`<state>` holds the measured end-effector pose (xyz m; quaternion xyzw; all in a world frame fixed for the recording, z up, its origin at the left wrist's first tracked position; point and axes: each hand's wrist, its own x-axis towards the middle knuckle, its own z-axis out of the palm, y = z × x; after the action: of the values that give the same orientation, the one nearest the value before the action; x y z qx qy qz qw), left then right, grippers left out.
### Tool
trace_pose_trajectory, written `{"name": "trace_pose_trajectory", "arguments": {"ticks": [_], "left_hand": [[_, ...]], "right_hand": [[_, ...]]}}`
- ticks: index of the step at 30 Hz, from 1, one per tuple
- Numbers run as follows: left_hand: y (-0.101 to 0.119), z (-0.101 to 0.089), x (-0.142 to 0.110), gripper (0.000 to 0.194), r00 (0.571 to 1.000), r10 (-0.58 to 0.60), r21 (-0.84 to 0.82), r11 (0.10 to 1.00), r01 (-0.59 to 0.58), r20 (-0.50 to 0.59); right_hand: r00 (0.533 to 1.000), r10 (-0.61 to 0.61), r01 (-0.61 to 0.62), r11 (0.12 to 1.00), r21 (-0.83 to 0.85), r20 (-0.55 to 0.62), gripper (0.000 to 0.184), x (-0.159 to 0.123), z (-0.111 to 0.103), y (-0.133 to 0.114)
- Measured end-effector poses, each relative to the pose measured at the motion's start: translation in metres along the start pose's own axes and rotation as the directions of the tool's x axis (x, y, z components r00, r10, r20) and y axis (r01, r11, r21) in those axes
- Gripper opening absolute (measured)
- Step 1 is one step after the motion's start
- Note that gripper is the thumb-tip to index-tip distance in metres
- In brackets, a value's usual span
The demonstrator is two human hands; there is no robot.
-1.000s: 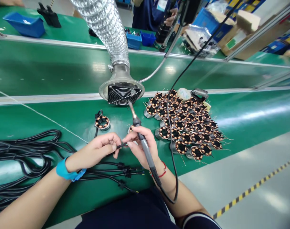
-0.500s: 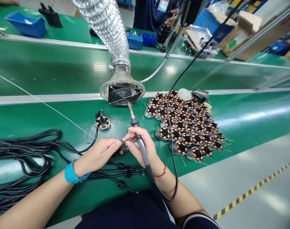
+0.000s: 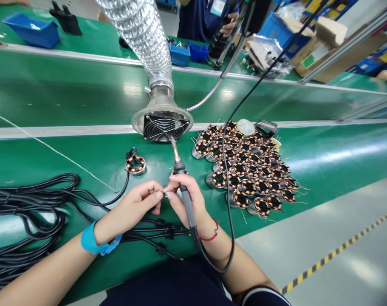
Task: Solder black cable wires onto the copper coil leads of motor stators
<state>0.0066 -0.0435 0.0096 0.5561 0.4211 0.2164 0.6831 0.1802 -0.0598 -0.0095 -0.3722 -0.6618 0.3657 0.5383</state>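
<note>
My right hand [image 3: 193, 195] is closed around a grey and black soldering iron [image 3: 187, 204], whose tip points up and away in front of the fan. The thumb and forefinger of that hand also meet the fingertips of my left hand [image 3: 145, 197]. My left hand is closed in a pinch; whatever lies between the fingertips is too small to make out. Behind my right fingers, a copper-wound motor stator [image 3: 173, 172] is mostly hidden. To the left stands another stator [image 3: 136, 165], with a black cable [image 3: 125, 187] running from it.
Rows of wound stators [image 3: 244, 165] stand on the green bench to the right. A fume extractor fan [image 3: 164, 127] hangs ahead. Coiled black cables [image 3: 27, 212] lie left, and stripped cable ends [image 3: 168, 231] lie below my hands. The iron's cord [image 3: 227, 170] crosses the stators. A co-worker [image 3: 196, 19] stands opposite.
My left fingers have opened out slightly, and the dark piece between the hands has dropped from sight. The iron has tilted more upright. A stator behind my right hand shows more.
</note>
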Motion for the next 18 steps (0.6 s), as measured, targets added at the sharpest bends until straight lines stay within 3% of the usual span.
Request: {"name": "trace_pose_trajectory", "arguments": {"ticks": [3, 8, 11, 14, 16, 18], "left_hand": [[0.004, 0.000, -0.002, 0.023, 0.997, -0.025, -0.061, 0.998, 0.021, -0.077], [0.012, -0.002, 0.003, 0.021, 0.987, -0.015, 0.018, 1.000, 0.018, -0.163], [0.011, -0.006, 0.011, 0.019, 0.975, -0.042, 0.058, 0.997, 0.056, -0.217], [0.005, -0.009, 0.019, 0.019, 0.966, -0.065, 0.031, 0.997, 0.075, -0.251], [0.001, -0.009, 0.023, 0.019, 0.962, -0.083, -0.005, 0.996, 0.085, -0.259], [-0.002, -0.008, 0.026, 0.019, 0.960, -0.099, -0.036, 0.995, 0.092, -0.264]], "right_hand": [[0.997, 0.058, -0.056, 0.997, 0.047, -0.053, 0.037, -0.005, 0.008, -0.002], [0.969, 0.242, -0.225, 0.949, 0.222, -0.049, 0.037, -0.010, 0.012, 0.005], [0.972, 0.194, -0.201, 0.979, -0.044, -0.134, 0.035, -0.004, -0.005, 0.011], [0.985, 0.133, -0.169, 0.872, -0.459, -0.110, 0.037, 0.002, -0.025, 0.019], [0.985, 0.170, -0.160, 0.804, -0.573, -0.037, 0.039, 0.003, -0.032, 0.024], [0.984, 0.178, -0.135, 0.792, -0.595, 0.013, 0.038, 0.001, -0.033, 0.028]]}}
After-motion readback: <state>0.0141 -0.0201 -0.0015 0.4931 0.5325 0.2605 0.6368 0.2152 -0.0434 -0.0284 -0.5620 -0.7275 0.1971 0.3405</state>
